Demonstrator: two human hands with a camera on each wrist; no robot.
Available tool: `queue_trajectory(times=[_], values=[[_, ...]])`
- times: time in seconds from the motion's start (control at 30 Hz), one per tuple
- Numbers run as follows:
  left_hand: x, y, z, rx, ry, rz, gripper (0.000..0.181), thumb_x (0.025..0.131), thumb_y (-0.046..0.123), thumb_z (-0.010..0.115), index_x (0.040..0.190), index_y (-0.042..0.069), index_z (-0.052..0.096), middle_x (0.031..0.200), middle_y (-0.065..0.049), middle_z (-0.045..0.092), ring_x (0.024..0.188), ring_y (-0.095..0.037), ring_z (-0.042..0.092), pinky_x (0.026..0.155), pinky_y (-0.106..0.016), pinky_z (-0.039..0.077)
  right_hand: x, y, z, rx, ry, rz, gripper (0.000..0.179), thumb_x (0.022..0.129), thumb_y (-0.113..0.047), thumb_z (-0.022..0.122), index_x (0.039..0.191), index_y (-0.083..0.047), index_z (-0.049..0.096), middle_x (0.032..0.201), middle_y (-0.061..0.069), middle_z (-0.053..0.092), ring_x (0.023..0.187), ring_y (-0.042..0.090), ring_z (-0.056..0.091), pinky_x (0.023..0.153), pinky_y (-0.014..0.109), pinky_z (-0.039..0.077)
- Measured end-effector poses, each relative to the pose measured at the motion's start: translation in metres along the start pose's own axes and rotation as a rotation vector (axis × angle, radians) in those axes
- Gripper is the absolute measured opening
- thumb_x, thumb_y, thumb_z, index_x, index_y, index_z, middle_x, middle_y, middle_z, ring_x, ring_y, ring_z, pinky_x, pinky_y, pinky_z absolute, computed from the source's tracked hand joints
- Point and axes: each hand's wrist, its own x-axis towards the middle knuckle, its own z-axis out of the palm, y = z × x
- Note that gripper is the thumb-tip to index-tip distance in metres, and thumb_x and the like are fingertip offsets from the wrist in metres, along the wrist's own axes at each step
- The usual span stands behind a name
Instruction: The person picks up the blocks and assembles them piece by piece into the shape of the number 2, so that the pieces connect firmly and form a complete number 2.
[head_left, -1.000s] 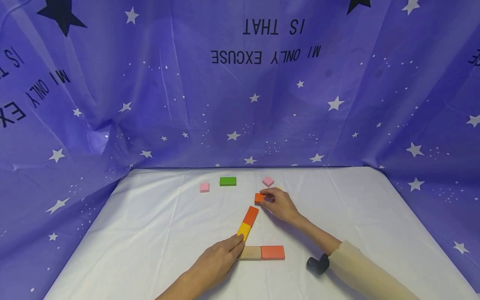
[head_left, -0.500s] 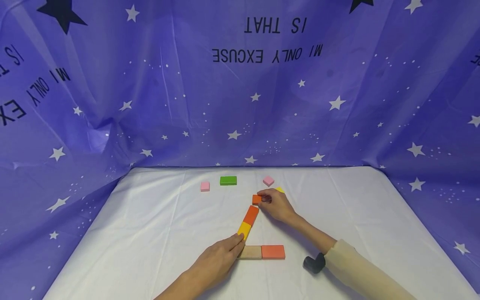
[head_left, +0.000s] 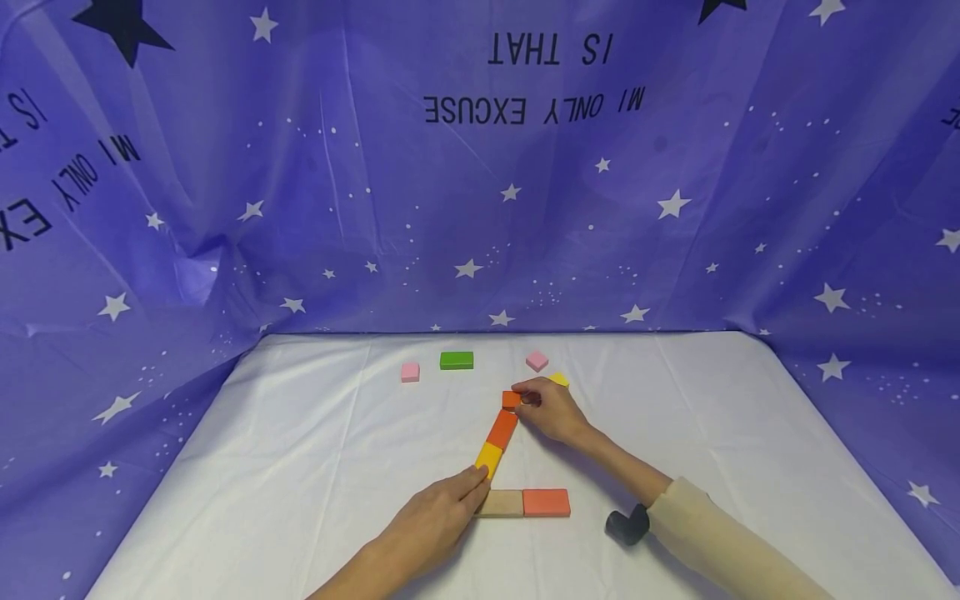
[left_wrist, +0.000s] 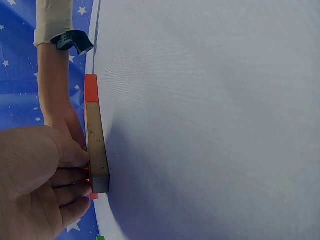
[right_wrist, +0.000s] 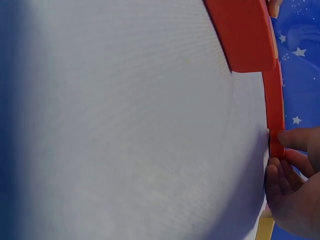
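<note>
Near the middle of the table, my right hand (head_left: 553,410) pinches a small orange block (head_left: 511,400) between thumb and fingers. The block stands at the upper end of a slanting row: a red-orange block (head_left: 502,429), then a yellow block (head_left: 488,457). My left hand (head_left: 435,521) lies with mostly straight fingers over the row's lower end, its fingertips touching the yellow block and hiding part of it. Beside those fingers is a plain wooden block (head_left: 501,503), also seen in the left wrist view (left_wrist: 96,142), end to end with a coral-red block (head_left: 546,502).
Farther back lie a pink block (head_left: 410,372), a green block (head_left: 457,361) and another pink block (head_left: 537,361). A yellow piece (head_left: 559,379) is partly hidden behind my right hand. A purple star-patterned curtain (head_left: 480,208) surrounds the white-covered table (head_left: 300,467).
My right hand has moved the orange block slightly left, to the upper end of the slanting row. The left hand has stayed in place.
</note>
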Motion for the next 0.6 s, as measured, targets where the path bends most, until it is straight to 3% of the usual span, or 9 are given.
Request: queue_trajectory(times=[0.6], values=[[0.0001, 0.0004, -0.0012, 0.001, 0.004, 0.003, 0.037, 0.093, 0.008, 0.068, 0.13, -0.001, 0.065, 0.136, -0.013, 0.058, 0.124, -0.024, 0.058, 0.099, -0.031, 0.05, -0.0008, -0.0002, 0.0001, -0.046, -0.018, -0.008, 0.034, 0.084, -0.001, 0.075, 0.118, -0.003, 0.073, 0.11, 0.008, 0.07, 0.098, 0.022, 0.067, 0.087, 0.038, 0.056]])
